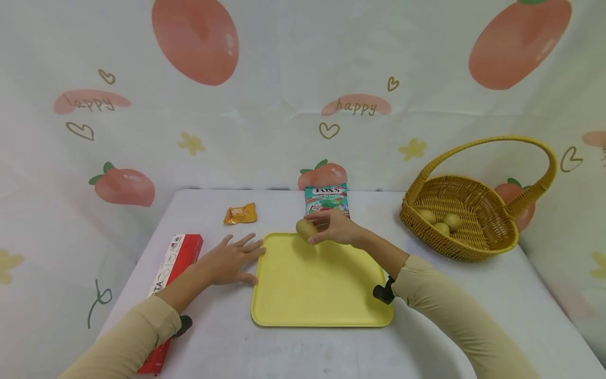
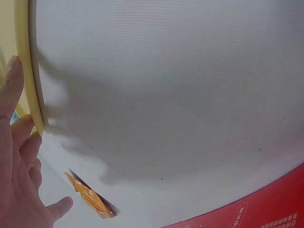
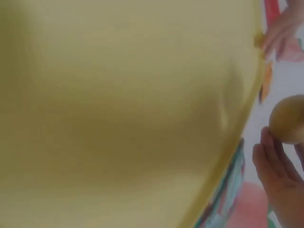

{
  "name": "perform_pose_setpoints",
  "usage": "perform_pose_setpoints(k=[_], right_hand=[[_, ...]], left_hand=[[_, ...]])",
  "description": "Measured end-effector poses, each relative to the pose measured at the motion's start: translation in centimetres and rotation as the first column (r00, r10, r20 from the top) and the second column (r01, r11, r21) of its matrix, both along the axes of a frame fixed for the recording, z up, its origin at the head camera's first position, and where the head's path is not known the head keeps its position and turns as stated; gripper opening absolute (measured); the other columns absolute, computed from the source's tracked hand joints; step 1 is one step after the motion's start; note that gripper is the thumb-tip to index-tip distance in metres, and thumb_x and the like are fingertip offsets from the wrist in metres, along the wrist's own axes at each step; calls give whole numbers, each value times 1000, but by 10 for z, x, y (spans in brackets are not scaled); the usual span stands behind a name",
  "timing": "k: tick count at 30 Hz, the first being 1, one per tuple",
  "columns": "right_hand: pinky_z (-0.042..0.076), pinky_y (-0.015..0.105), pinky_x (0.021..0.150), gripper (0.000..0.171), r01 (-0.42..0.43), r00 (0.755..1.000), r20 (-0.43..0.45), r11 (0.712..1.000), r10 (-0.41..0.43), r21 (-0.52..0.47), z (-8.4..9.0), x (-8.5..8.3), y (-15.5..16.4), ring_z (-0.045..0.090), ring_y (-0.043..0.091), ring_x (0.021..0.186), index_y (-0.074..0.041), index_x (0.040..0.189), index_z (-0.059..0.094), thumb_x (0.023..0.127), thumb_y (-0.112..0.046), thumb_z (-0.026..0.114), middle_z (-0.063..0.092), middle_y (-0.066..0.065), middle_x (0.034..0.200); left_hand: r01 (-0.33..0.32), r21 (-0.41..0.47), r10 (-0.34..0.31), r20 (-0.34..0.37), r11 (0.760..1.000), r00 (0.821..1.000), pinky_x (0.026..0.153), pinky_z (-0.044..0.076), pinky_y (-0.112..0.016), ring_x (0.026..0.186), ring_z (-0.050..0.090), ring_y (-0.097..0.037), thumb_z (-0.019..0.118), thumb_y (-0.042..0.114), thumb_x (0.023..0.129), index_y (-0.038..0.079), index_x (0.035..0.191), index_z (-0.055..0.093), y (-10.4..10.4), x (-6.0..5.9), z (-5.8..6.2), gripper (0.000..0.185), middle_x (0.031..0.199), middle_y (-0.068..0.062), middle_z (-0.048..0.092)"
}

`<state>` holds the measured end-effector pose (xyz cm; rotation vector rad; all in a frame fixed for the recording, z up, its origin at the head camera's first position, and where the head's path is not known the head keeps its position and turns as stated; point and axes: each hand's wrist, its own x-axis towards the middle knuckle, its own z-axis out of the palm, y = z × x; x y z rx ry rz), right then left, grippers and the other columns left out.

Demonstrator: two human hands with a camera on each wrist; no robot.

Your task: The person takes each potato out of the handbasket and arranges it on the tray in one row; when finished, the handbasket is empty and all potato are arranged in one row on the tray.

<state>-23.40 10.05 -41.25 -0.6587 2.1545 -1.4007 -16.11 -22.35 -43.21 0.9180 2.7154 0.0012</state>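
Pinching a round fruit between thumb and fingers of the right hand, at the leftward end of the grip and above the far rim of the yellow tray; much nearer to this hand than to the other; cannot make out a long axis. Reaching in from the right, back of hand upward. Touching the tray's left rim with the left hand, fingers spread wide

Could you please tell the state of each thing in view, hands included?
Yellow tray: lying flat
Round fruit: pinched between thumb and fingers
Right hand: gripping that fruit
Left hand: fingers spread, touching tray's edge
Wicker basket: handle up, fruits inside
Green bag: partly hidden
Orange packet: lying flat
Red box: lying flat
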Motion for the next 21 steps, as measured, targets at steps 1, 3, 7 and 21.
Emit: perform_pose_setpoints(k=[1,3,7,21], right_hand=[[52,36,97,63,2,1000,-25,1000,-2,11,-4,0,-4,60,29,122,-2,140,55,83,-11,81,62,15,133],[51,36,99,62,0,998,-68,1000,2,23,-11,0,-13,60,28,121,-1,139,56,83,-10,81,62,15,133],[51,33,97,60,-3,982,-190,998,15,63,-23,-2,-32,63,25,115,0,135,59,81,-10,83,65,13,129],[43,39,107,58,-43,865,-467,954,184,297,-34,7,-77,57,25,125,-3,134,60,82,-13,83,64,10,132]], left_hand=[[0,1,0,-1,1000,1000,111,23,-69,149,23,-34,64,64,85,17,151,45,0,0,0,82,158,-6,38],[2,4,-2,-5,1000,1000,111,23,-69,149,23,-34,64,64,85,17,150,46,0,0,0,82,158,-7,38],[4,6,-4,-12,1000,1000,111,23,-70,149,24,-34,64,64,85,17,150,47,1,0,2,82,157,-7,39],[8,2,-8,-8,1000,1000,110,23,-70,149,24,-34,63,65,85,18,151,46,1,0,1,83,159,-6,36]])
